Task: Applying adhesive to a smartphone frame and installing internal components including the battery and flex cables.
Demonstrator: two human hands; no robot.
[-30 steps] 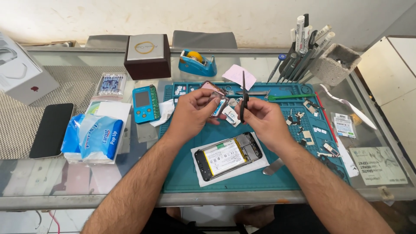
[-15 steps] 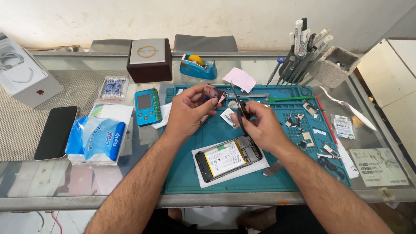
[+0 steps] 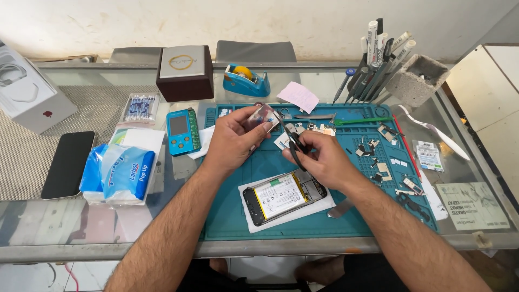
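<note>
My left hand (image 3: 233,138) holds a small flat piece of clear film or tape (image 3: 263,116) up over the teal work mat (image 3: 227,216). My right hand (image 3: 320,156) grips black-handled scissors (image 3: 294,147) whose blades point up at that piece. Just below both hands lies an opened phone (image 3: 285,195) with its battery showing, resting on a white sheet.
Small parts and screws (image 3: 378,162) are scattered on the mat's right side. A tool holder (image 3: 378,59), tape dispenser (image 3: 246,80), brown box (image 3: 185,72), blue tester (image 3: 182,130), tissue pack (image 3: 121,172), black phone (image 3: 69,164) and white box (image 3: 27,94) stand around.
Both hands have stayed close together over the mat. The left hand has tilted the clear piece upward and the scissors have come up against it.
</note>
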